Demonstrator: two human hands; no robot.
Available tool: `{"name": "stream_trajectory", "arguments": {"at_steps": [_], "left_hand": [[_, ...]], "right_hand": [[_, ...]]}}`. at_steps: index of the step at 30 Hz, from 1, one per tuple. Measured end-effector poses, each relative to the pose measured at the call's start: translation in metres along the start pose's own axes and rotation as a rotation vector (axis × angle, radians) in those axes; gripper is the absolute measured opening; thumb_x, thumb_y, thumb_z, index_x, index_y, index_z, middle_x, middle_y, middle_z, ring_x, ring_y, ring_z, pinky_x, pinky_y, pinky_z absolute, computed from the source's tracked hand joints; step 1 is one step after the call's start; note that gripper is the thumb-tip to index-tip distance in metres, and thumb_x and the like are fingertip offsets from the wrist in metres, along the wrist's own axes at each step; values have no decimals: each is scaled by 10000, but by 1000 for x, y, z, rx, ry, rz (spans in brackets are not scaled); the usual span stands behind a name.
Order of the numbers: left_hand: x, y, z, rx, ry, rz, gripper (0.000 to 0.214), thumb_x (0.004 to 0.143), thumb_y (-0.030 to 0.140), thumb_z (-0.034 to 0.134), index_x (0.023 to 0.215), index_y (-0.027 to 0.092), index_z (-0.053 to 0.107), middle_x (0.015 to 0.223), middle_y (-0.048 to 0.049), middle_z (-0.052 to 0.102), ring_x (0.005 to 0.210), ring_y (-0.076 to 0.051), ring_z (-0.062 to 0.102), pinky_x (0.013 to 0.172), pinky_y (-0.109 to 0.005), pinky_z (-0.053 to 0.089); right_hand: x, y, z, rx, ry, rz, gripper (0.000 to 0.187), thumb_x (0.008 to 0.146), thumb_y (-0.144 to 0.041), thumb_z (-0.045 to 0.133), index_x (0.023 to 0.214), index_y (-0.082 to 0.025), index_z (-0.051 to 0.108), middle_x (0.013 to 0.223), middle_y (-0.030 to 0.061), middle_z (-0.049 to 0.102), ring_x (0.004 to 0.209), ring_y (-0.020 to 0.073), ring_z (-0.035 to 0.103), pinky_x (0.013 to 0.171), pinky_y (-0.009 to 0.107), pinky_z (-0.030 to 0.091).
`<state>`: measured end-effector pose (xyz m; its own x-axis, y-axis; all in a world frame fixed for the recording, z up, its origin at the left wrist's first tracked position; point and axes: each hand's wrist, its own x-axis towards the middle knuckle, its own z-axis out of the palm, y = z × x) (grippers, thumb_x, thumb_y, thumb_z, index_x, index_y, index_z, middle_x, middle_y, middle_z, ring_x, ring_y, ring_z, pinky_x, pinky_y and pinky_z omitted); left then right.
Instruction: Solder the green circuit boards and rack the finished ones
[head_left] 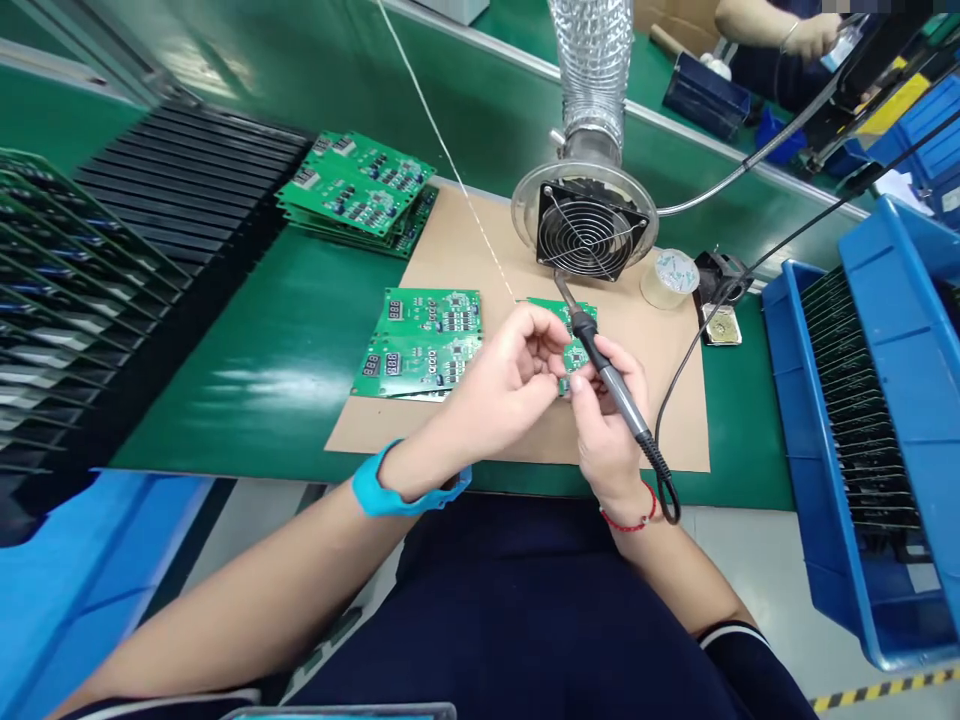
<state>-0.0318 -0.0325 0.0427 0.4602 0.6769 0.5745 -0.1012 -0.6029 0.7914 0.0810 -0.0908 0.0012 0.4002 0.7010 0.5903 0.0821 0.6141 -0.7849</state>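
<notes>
In my right hand (611,440) is a soldering iron (613,378), its tip pointing up and away, just below the fan. The right thumb and fingertips also meet close to my left fingers. My left hand (510,375) is closed, fingers curled toward the thumb; whatever it pinches is too small to make out. Beneath both hands lies a green circuit board (581,312), partly covered by them. To the left, circuit boards with digit displays (420,365) lie together on the brown cardboard sheet (517,440). A thin solder wire (480,225) hangs down, ending near that covered board.
A fume fan (589,235) on a foil duct (596,70) stands behind my hands. Right of it are a solder spool (670,278) and an iron stand (721,280). Stacked boards (360,185), a black rack (187,190) and a blue bin (817,560) flank the mat. A co-worker's hand (814,38) shows beyond.
</notes>
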Motion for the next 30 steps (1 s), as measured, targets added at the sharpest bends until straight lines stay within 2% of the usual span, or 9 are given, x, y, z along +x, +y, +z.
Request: {"name": "stream_trajectory", "arguments": {"at_steps": [4, 6, 7, 12, 16, 19, 21, 24, 30], "left_hand": [[5, 12, -21, 903, -101, 485, 123, 954, 29, 512, 925, 113, 597, 872, -64, 586, 801, -165, 532, 657, -301, 431], [10, 16, -33, 1134, -64, 620, 112, 959, 57, 560, 887, 118, 621, 805, -59, 600, 746, -195, 501, 628, -354, 371], [11, 17, -38, 1166, -39, 624, 109, 950, 53, 578, 878, 119, 627, 789, -57, 601, 731, -197, 496, 630, -360, 370], [1, 3, -36, 936, -96, 320, 197, 996, 69, 486, 858, 89, 627, 792, -62, 588, 732, -164, 572, 656, -302, 458], [-6, -16, -25, 616, -216, -103, 150, 966, 114, 484, 911, 113, 624, 772, -3, 628, 653, -93, 586, 569, -210, 428], [4, -24, -26, 467, -220, -392, 216, 949, 239, 467, 988, 126, 648, 708, 14, 617, 578, -88, 544, 528, -212, 389], [15, -26, -29, 546, -154, -412, 277, 946, 269, 450, 988, 129, 685, 759, -10, 634, 603, -101, 535, 566, -247, 392], [28, -29, -31, 784, -2, -245, 288, 941, 201, 450, 963, 127, 728, 832, -44, 625, 692, -127, 546, 640, -301, 411], [31, -36, -23, 1109, 142, -63, 260, 993, 143, 451, 884, 181, 684, 806, -67, 570, 804, -216, 522, 720, -406, 367]], "right_hand": [[8, 3, -12, -17, 130, 98, 310, 941, -147, 640, 1246, -183, 602, 873, -4, 620, 704, 38, 615, 651, 126, 558], [16, 4, -22, 9, 172, 117, 300, 937, -143, 632, 1232, -181, 591, 856, -21, 606, 649, 27, 585, 597, 129, 532], [21, 4, -28, 18, 176, 122, 299, 934, -137, 631, 1227, -185, 590, 848, -29, 601, 633, 22, 572, 578, 130, 519], [42, 6, -61, -45, 152, 188, 293, 920, -167, 679, 1205, -192, 617, 838, -37, 623, 651, 31, 593, 591, 151, 528], [60, 7, -84, -169, 47, 266, 222, 983, -321, 671, 1163, -191, 688, 798, -15, 653, 677, 52, 632, 603, 167, 540], [75, 10, -92, -227, -27, 271, 247, 991, -384, 655, 1097, -172, 723, 722, -14, 635, 620, 49, 609, 553, 149, 506], [86, 13, -91, -236, -13, 294, 255, 982, -379, 651, 1082, -154, 716, 666, -25, 600, 563, 46, 566, 510, 144, 475], [96, 22, -86, -213, 46, 320, 216, 948, -334, 672, 1041, -139, 688, 626, -40, 572, 517, 50, 526, 474, 148, 448], [91, 41, -89, -141, 81, 174, 172, 974, -320, 673, 923, -158, 700, 597, -39, 549, 502, 39, 495, 476, 137, 411]]}}
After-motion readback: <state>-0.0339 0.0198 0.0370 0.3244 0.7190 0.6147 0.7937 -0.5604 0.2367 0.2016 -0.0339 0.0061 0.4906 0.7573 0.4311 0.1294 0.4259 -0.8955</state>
